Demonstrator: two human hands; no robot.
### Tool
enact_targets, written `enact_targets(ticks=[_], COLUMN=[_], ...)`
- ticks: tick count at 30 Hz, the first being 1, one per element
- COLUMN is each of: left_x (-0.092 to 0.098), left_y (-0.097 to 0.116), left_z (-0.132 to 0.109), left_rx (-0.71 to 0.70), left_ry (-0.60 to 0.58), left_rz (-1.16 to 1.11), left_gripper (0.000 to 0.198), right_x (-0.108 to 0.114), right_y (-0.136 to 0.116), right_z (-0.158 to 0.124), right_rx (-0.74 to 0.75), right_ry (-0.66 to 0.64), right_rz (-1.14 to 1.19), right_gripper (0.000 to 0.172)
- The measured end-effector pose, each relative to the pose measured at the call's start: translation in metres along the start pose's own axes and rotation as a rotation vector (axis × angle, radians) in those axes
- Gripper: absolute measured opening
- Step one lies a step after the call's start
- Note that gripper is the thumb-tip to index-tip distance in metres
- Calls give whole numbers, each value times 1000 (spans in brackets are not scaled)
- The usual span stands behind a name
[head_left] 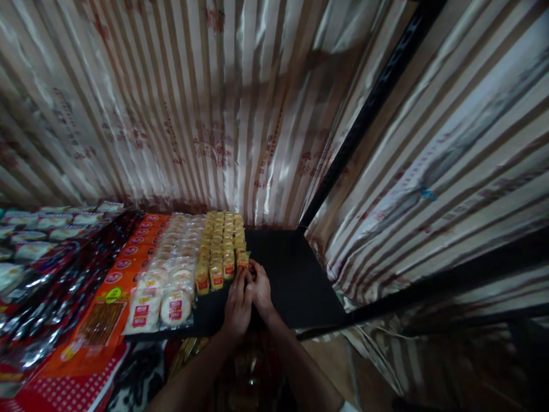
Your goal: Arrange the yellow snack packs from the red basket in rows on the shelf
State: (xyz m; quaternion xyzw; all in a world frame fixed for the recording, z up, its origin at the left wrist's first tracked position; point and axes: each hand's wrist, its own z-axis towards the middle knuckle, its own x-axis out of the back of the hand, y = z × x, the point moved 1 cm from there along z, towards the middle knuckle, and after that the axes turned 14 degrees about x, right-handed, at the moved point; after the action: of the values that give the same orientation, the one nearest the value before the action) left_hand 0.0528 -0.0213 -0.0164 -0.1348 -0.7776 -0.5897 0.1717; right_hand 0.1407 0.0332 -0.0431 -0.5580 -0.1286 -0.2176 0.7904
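Small yellow snack packets [217,273] with red labels stand in several tight rows on a black shelf [287,280]. At the front end of the rightmost row, my left hand [238,306] and my right hand [261,289] meet, fingertips close together. A yellow packet [242,260] shows just beyond my fingers. My right fingers are curled in, and my left ones are pressed together and point forward. Whatever lies between the fingertips is hidden by the hands.
Left of the yellow rows lie clear packs of round white crackers [175,309], then orange snack bags [103,317] and dark shiny packets [55,297]. Striped, creased sheeting [214,114] hangs behind. A black post [343,149] rises at the shelf's back right corner.
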Motion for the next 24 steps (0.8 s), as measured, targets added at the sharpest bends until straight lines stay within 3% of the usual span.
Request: enact_targets(ticks=[10,24], left_x=[-13,-11], left_y=[-30,-31], left_z=[13,13], left_rx=[-293,-262], left_ry=[198,174], left_rz=[7,140], left_gripper=[47,50], right_x=[-14,-24], right_y=[16,23], right_z=[4,-2], right_rx=[118,134], right_ry=[36,43], right_rz=[8,-104], right_gripper=[41,43])
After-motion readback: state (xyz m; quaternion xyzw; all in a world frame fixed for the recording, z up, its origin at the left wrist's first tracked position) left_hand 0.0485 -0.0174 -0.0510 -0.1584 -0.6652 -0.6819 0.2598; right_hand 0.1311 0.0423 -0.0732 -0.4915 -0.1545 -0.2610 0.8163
